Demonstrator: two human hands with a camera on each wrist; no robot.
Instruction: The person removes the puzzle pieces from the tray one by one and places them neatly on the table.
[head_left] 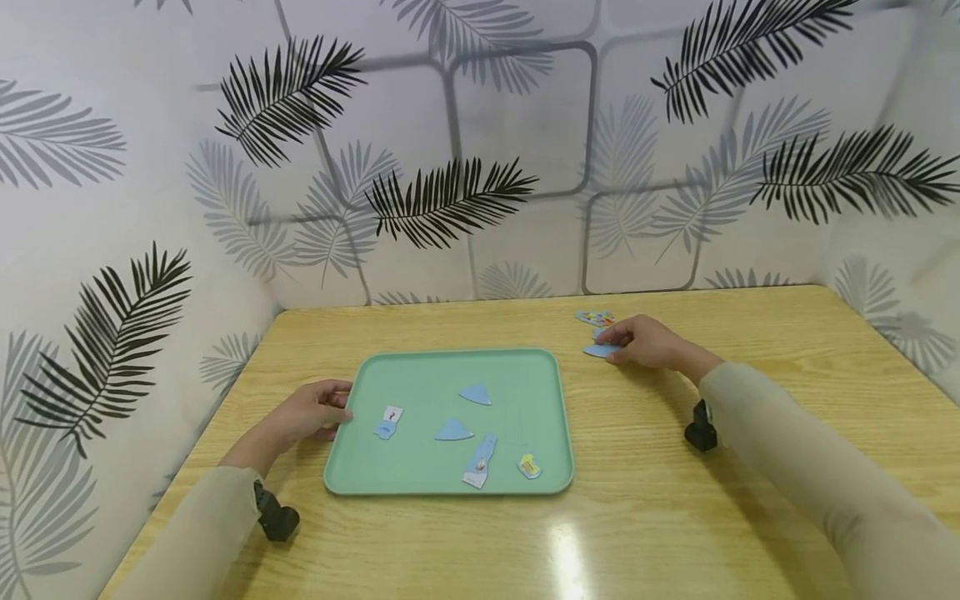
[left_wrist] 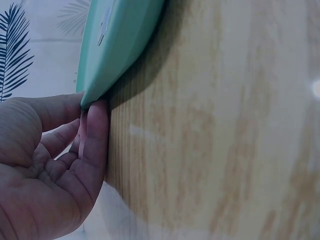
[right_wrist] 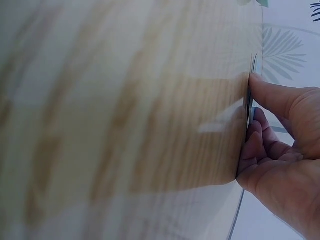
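Note:
My left hand (head_left: 306, 414) grips the left rim of a mint-green tray (head_left: 420, 379). In the left wrist view the thumb lies on the tray's edge and the fingers sit under it. Several flat paper puzzle pieces lie apart on the tray, among them a blue wedge (head_left: 453, 431) and a long blue-and-white piece (head_left: 481, 461). Beyond the tray's right side, my right hand (head_left: 651, 343) pinches a light blue puzzle piece (head_left: 598, 351) at the table surface. Its thumb meets the thin piece's edge in the right wrist view; the fingers partly hide the rest.
A multicoloured piece (head_left: 595, 317) lies just behind the right hand on the wooden table (head_left: 637, 517). The leaf-patterned wall (head_left: 525, 250) rises at the table's back edge, with more patterned wall along the left and right sides.

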